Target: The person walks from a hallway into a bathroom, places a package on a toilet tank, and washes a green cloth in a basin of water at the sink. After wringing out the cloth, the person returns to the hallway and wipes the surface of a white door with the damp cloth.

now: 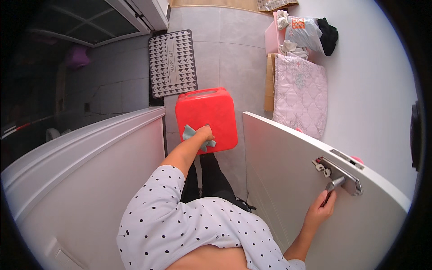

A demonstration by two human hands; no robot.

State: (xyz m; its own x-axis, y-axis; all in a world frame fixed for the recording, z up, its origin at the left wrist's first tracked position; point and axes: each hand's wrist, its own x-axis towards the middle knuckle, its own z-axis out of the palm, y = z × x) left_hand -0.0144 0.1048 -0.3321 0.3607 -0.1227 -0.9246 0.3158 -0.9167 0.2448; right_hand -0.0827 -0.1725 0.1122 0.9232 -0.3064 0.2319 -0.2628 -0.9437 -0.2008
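A red plastic stool (219, 105) stands in front of my legs, its square top facing up. Over its near half, my left hand (206, 133) is closed on a pale blue-green cloth (189, 132), which spills out on both sides of the fingers. The fingertips rest at the middle of the seat and are partly hidden. To the right, my right hand (322, 208) is wrapped round the metal lever handle (335, 183) of a white door (288, 157). Several keys (321, 168) hang from the lock plate above the handle.
A patterned doormat (173, 63) lies on the grey tiles beyond the stool. Along the right wall are a folded pink quilt (300, 92), a cardboard piece (269, 83) and a pink bin (272, 38) with bags and cloths. A white wall panel (99, 166) runs along my left.
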